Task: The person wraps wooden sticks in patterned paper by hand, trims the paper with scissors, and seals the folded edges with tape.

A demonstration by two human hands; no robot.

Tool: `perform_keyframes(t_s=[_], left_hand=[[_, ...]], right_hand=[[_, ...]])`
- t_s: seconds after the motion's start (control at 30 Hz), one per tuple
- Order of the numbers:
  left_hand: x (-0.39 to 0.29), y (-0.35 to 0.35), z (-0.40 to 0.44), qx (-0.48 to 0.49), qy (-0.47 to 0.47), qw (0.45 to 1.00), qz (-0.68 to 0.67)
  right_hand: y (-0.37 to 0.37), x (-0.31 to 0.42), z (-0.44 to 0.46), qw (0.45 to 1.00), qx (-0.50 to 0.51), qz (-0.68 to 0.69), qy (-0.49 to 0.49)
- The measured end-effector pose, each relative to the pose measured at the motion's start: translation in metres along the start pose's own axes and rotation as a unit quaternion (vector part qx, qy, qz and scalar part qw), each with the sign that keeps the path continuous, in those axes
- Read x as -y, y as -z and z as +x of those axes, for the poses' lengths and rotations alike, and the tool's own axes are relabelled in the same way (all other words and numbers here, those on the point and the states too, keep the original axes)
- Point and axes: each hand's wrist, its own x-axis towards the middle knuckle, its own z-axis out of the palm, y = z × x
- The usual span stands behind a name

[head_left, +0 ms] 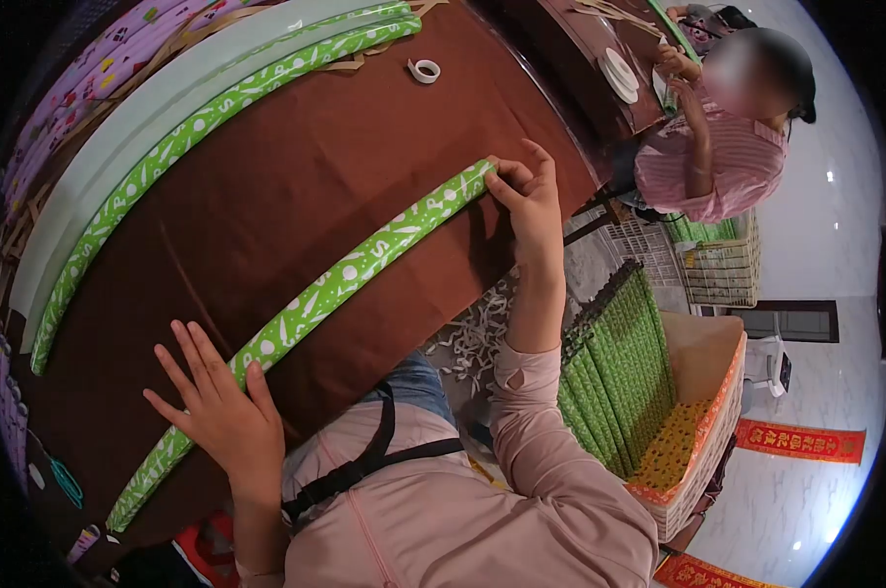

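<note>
A long green roll with white print [340, 284] lies diagonally over the brown tabletop [296, 167]. At its upper right end, my right hand [526, 196] pinches the tip between thumb and fingers. My left hand [213, 402] rests on the lower part of the roll, palm down with fingers spread. Along the table's far side lies another green printed roll [154, 157], next to pale sheets [85, 211].
A roll of white tape [424, 71] sits near the far edge. Teal scissors [64, 480] lie at lower left. A basket [697, 470] with several green rolls [619, 372] stands right. Another person [712, 157] works at upper right. White scraps [477, 328] litter the floor.
</note>
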Motion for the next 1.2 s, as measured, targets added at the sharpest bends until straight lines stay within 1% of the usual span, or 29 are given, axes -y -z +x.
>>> perform_keyframes(t_s=[0.1, 0.23, 0.3, 0.33, 0.43, 0.47, 0.53, 0.6, 0.67, 0.83, 0.87, 0.93, 0.97, 1.03, 1.07, 1.13, 1.17, 1.2], left_hand=[[0.0, 0.0, 0.001, 0.004, 0.003, 1.0, 0.002], [0.0, -0.001, 0.0, 0.003, -0.001, 1.0, 0.007], [0.0, 0.0, 0.001, 0.008, 0.003, 1.0, 0.012], [0.0, 0.0, 0.0, 0.009, 0.002, 1.0, 0.013], [0.001, -0.001, 0.0, 0.005, 0.001, 1.0, 0.011], [0.0, -0.002, -0.001, 0.0, -0.002, 1.0, 0.004], [0.0, 0.0, -0.002, -0.004, -0.004, 1.0, 0.0], [0.0, 0.002, -0.001, 0.008, -0.002, 1.0, -0.001], [-0.001, 0.002, 0.0, 0.01, 0.0, 1.0, -0.003], [-0.001, 0.002, 0.0, -0.001, 0.002, 1.0, -0.016], [-0.002, 0.004, 0.0, 0.002, 0.003, 1.0, -0.021], [-0.001, 0.002, 0.0, 0.002, 0.002, 1.0, -0.013], [-0.001, 0.003, 0.0, 0.001, 0.003, 1.0, -0.018], [-0.002, 0.003, 0.0, -0.011, 0.002, 0.999, -0.03], [-0.002, 0.004, 0.001, -0.008, 0.007, 1.0, -0.025], [-0.004, 0.005, 0.002, -0.002, 0.01, 0.999, -0.035], [-0.004, 0.005, 0.002, -0.001, 0.007, 0.999, -0.036], [-0.003, 0.005, 0.001, 0.001, 0.007, 0.999, -0.034]], right_hand=[[0.009, 0.001, 0.0, 1.0, 0.025, 0.004, -0.004], [0.01, 0.002, 0.0, 0.999, 0.015, 0.044, -0.012], [-0.004, 0.005, -0.002, 0.997, -0.046, -0.065, -0.004], [-0.005, 0.001, -0.002, 0.996, -0.031, -0.082, 0.021], [-0.009, -0.004, 0.002, 0.993, -0.048, -0.103, 0.04], [-0.008, 0.0, 0.003, 0.993, -0.046, -0.102, 0.039], [0.0, 0.013, 0.007, 0.998, -0.022, -0.059, -0.019], [0.009, 0.009, 0.016, 0.997, -0.02, -0.071, -0.004], [0.016, 0.006, 0.022, 0.996, 0.027, -0.076, -0.025], [0.011, 0.005, 0.017, 0.998, 0.008, -0.062, 0.011], [0.015, -0.004, 0.02, 0.997, -0.002, -0.066, 0.037], [0.024, -0.013, 0.023, 0.997, -0.031, -0.062, 0.035], [0.017, -0.009, 0.021, 0.996, -0.046, -0.056, 0.053], [-0.005, -0.002, 0.005, 0.976, -0.132, -0.11, 0.135], [-0.012, -0.003, -0.002, 0.959, -0.152, -0.167, 0.171], [-0.033, -0.002, -0.029, 0.931, -0.111, -0.211, 0.275], [-0.043, -0.005, -0.046, 0.932, -0.052, -0.199, 0.297], [-0.05, 0.006, -0.068, 0.885, 0.026, -0.315, 0.342]])
